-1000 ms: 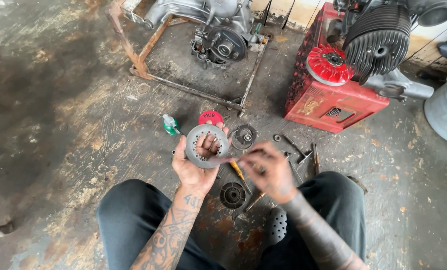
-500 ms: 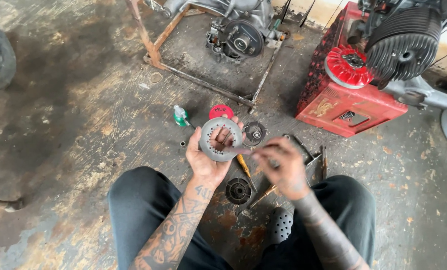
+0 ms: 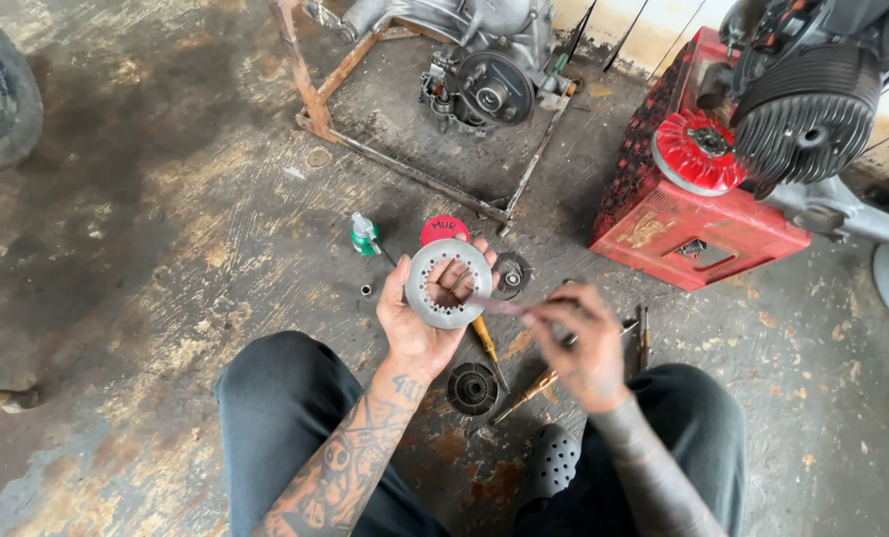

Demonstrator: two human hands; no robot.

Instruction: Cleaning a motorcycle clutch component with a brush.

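1. Nearest the camera, the person sits low on the floor [image 3: 146,328], knees in black trousers spread wide, a black perforated clog [image 3: 552,459] tucked between them.
2. Just ahead of the knees, a small dark toothed gear [image 3: 472,388] lies flat on the stained concrete, with a screwdriver [image 3: 486,341] and a brass-coloured tool [image 3: 529,391] lying beside it.
3. Up comes the left hand [image 3: 420,323], palm open and facing up, fingers curled round the edge of a flat grey metal ring plate [image 3: 448,283] with small holes round its rim. The plate rests on the fingertips, held above the floor right in the middle of the view.
4. The right hand [image 3: 586,343] is pinched closed on a thin dark strip [image 3: 499,305], whose tip reaches over to the plate's lower right edge. That hand is blurred, so the exact grip is hard to read.
5. Just beyond the plate: a red round lid [image 3: 444,230], a small green bottle [image 3: 364,235] and a dark round part [image 3: 512,274], all on the floor.
6. Farther out, an engine block [image 3: 484,85] sits in a rusty metal frame [image 3: 310,94]; to the right, a red crate [image 3: 698,234] carries a finned engine [image 3: 802,109] with a red fan wheel [image 3: 698,151].
7. Far left edge, part of a tyre [image 3: 2,99].
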